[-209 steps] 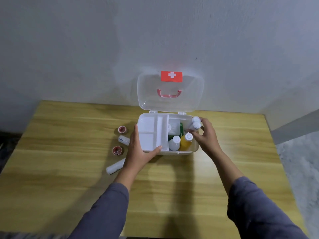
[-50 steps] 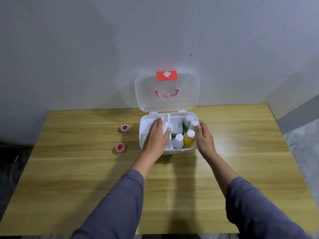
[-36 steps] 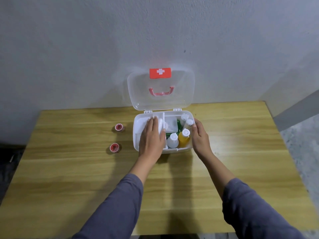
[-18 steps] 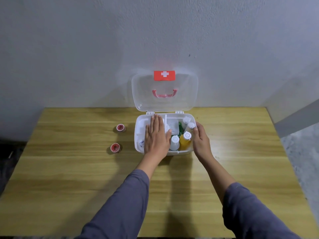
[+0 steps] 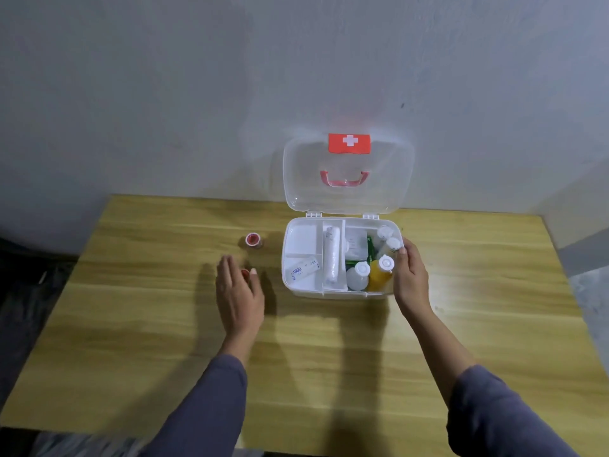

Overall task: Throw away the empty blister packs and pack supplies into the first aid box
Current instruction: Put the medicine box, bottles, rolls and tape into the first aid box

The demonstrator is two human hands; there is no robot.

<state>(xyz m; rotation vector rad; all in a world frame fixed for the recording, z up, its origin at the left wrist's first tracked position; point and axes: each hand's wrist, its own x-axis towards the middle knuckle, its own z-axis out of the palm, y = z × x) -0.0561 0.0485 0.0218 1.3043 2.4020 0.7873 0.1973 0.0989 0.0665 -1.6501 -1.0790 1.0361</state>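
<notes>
The white first aid box [image 5: 298, 290] stands open on the wooden table [image 5: 329, 357], its clear lid [image 5: 349, 199] upright against the wall. Inside lie a white roll [image 5: 331, 257], a small tube [image 5: 304, 267], a white bottle [image 5: 358, 275], a yellow bottle [image 5: 379, 273] and more white bottles at the back right. My right hand [image 5: 410, 278] rests on the box's right wall. My left hand [image 5: 239, 293] hovers left of the box, fingers apart around a red tape roll [image 5: 244, 273], mostly hidden. A second red tape roll [image 5: 253, 240] sits further back.
A plain wall rises right behind the table. The table's left edge drops to a dark floor [image 5: 29, 291]; grey floor [image 5: 593, 298] shows at the right.
My left hand has left the box's tray and moved left to the nearer red tape roll. The white roll and tube now lie uncovered in the tray. My right hand has stayed at the box.
</notes>
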